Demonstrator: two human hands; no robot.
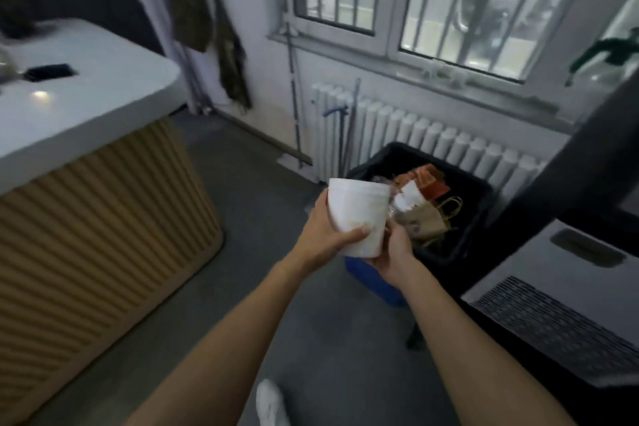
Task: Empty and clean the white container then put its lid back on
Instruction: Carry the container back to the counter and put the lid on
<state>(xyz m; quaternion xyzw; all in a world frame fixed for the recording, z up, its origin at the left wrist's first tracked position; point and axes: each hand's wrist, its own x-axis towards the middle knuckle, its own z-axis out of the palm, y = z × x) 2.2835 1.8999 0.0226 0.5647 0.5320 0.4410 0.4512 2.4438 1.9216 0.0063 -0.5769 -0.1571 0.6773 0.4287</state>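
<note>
The white container (356, 216) is held in the air at the middle of the view, just short of a black bin (460, 245) that lies toward two o'clock from it. Its long axis runs roughly upright with a slight lean; which end is the mouth is hard to tell through the blur, though the ridged band at its upper end near the bin suggests the opening is up there. No lid shows on it or anywhere in view.

The left hand (328, 232) wraps the container from the nine o'clock side, thumb laid across the lower front and fingers curled behind. The right hand (394, 247) cups the base and lower side from five o'clock, pressed against it. Both hands are closed on the container, neither is spread, and both are equally near.

By my reading, the emptying step is in hand: the container needs tipping toward two o'clock so its contents fall over the bin's near rim. The bin already holds paper bags (428, 214) and scraps, heaped close to the container's upper edge, so there is little clearance on that side.

Open floor (262, 190) lies at nine to eleven o'clock. The desk (86, 111) with its ribbed front stands well apart at ten o'clock, a radiator (415, 135) backs the bin at one o'clock, and a dark appliance (553, 304) crowds the four o'clock side.
</note>
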